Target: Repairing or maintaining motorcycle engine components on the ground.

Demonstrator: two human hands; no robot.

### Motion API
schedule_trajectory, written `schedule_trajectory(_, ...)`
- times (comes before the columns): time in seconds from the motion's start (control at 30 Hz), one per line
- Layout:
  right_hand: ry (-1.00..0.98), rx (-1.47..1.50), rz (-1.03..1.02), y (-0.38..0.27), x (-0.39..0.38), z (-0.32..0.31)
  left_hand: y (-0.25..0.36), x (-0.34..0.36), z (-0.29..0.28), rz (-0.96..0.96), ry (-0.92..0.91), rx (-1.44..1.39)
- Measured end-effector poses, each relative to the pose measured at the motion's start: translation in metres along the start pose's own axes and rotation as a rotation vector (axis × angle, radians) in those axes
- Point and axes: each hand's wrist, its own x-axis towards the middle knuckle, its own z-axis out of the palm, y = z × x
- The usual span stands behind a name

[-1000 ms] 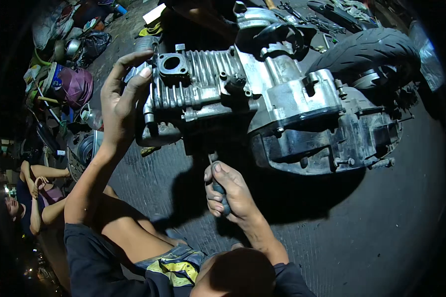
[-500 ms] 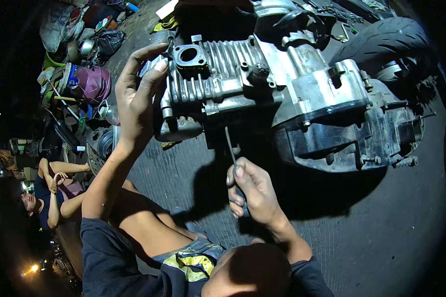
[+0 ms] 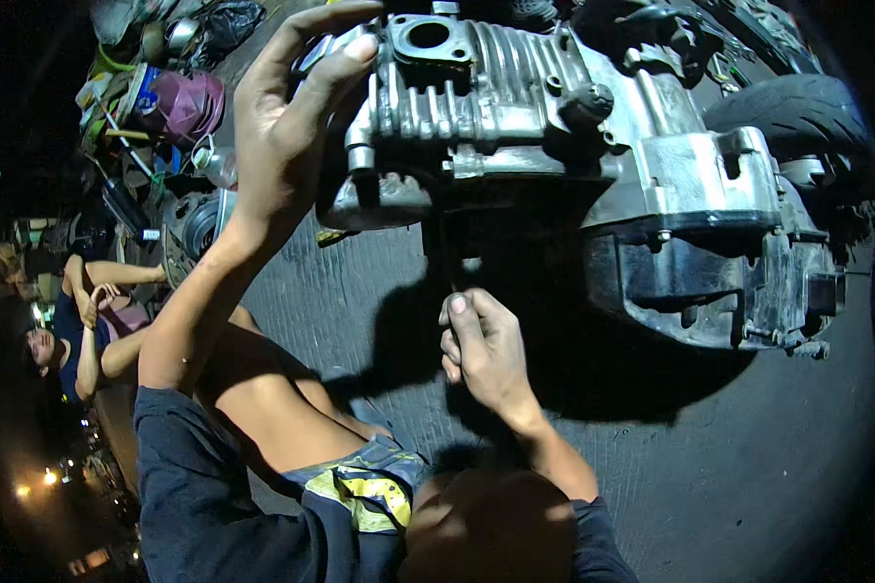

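A motorcycle engine (image 3: 515, 117) with a finned, silvery cylinder and a round intake opening lies across the upper middle. My left hand (image 3: 287, 126) is closed around its left end, thumb on the near side and fingers reaching over the top. Below the cylinder, my right hand (image 3: 491, 345) is closed in a pinch on a thin metal rod. Most of that rod is lost in the shadow under the engine, so I cannot tell what its tip touches. A black casing (image 3: 681, 282) forms the engine's lower right part.
A tyre (image 3: 797, 117) stands behind the engine at the right. Pink and white buckets (image 3: 187, 105), a clear plastic jug (image 3: 219, 165) and other clutter line the left. Another person (image 3: 87, 321) sits at the far left, hands together. Dark floor (image 3: 729, 457) lies below.
The engine now appears farther right and higher in view. My right hand has moved up a little, and the rod, plain before, now runs into the shadow beneath the engine. My left hand keeps its hold.
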Motion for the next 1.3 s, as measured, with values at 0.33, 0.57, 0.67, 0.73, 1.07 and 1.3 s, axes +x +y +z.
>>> schedule_trajectory(0.33, 0.063, -0.013, 0.090, -0.005, 0.005, 0.000, -0.004, 0.004, 0.011, 0.162, 0.094, -0.035)
schedule_trajectory(0.57, 0.098, -0.763, -0.237, -0.023, -0.027, -0.003, -0.016, 0.003, 0.002, 0.296, 0.115, 0.172)
schedule_trajectory(0.67, 0.244, -0.840, -0.453, -0.038, -0.034, 0.001, -0.019, 0.004, 0.002, 0.284, 0.146, 0.136)
schedule_trajectory(0.73, 0.344, -0.807, -0.586, -0.051, -0.038, 0.006, -0.020, 0.004, 0.002, 0.356, 0.170, 0.184)
schedule_trajectory(1.07, 0.217, -0.648, -0.531, -0.030, 0.002, 0.022, -0.017, 0.002, 0.003, 0.184, 0.117, 0.031)
schedule_trajectory(1.3, 0.215, -0.849, -0.715, -0.030, -0.016, 0.013, -0.017, 0.002, -0.001, 0.186, 0.046, -0.036)
